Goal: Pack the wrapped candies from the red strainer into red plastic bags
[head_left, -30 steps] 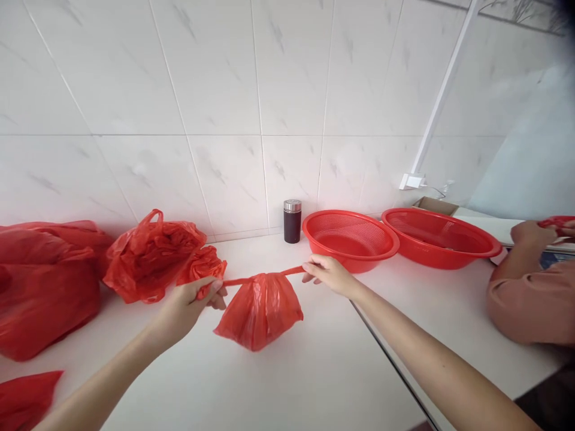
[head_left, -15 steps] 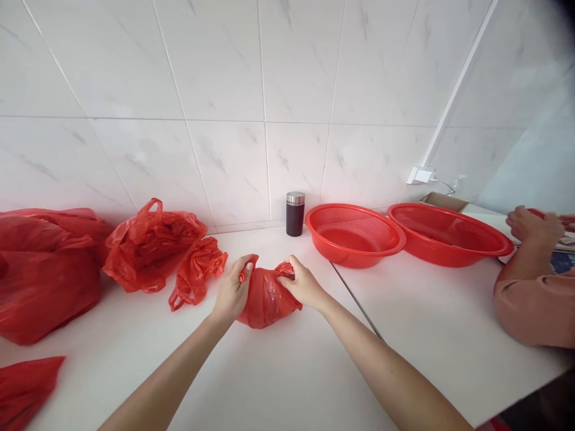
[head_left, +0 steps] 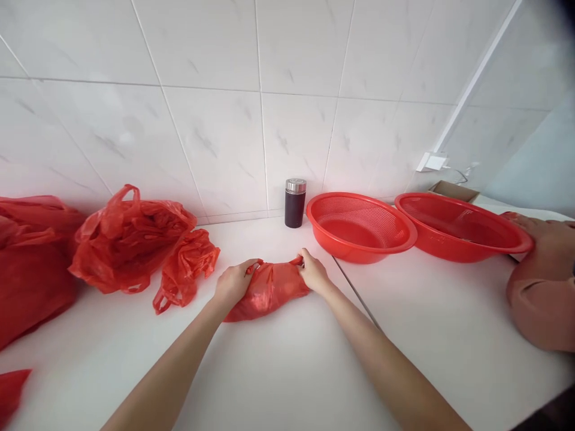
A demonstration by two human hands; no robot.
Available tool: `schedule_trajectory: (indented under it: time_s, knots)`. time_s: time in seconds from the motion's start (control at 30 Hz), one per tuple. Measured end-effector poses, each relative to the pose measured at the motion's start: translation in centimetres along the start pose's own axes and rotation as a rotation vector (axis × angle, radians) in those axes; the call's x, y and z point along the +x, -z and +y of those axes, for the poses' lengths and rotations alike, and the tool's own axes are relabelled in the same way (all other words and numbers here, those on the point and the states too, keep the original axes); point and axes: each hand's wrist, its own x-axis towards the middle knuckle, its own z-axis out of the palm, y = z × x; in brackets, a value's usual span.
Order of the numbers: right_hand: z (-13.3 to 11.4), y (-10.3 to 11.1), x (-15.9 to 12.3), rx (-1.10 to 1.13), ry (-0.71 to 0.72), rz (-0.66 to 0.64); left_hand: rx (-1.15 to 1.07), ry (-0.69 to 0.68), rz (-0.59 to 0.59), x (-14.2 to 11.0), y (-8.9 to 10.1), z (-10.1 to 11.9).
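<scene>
A small red plastic bag [head_left: 269, 288] lies flattened on the white counter [head_left: 287, 371] in front of me. My left hand [head_left: 233, 282] grips its left end with the fingers closed round the plastic. At the bag's right end my right hand [head_left: 313, 272] pinches one of the handles. The two hands are about a bag's width apart, both resting low on the counter.
To the left lie a crumpled red bag [head_left: 186, 266], a fuller red bag [head_left: 130, 236] and a large one [head_left: 31, 263]. A dark jar with a metal lid [head_left: 294, 203] stands by the tiled wall. Two red colander basins [head_left: 359, 226] [head_left: 462, 226] sit right. Another person's arm [head_left: 545, 281] rests far right.
One second ago I held the bag up by its stretched handles. Both hands have come down and together, and the bag now lies pressed flat on the counter. The view has tilted down.
</scene>
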Motion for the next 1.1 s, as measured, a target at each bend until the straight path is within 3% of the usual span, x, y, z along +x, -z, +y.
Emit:
schedule_trajectory:
  time_s: [0.2, 0.33, 0.57, 0.93, 1.1]
  knots:
    - [0.9, -0.7, 0.0, 0.005, 0.02, 0.0, 0.044, 0.012, 0.017, 0.2, -0.9, -0.9]
    - [-0.2, -0.9, -0.3, 0.064, -0.034, -0.026, 0.055, -0.009, 0.018, -0.2, -1.3, -0.6]
    - [-1.9, -2.8, -1.5, -0.075, -0.044, -0.082, 0.052, -0.002, -0.008, -0.5, -1.9, -0.3]
    - [-1.2, -1.2, -2.1, 0.143, 0.014, -0.13, -0.079, -0.015, 0.074, -1.3, -1.6, 0.0]
    - [-1.6, -0.8, -2.4, 0.323, 0.041, -0.059, -0.253, -0.092, 0.05, -2.0, -1.4, 0.8]
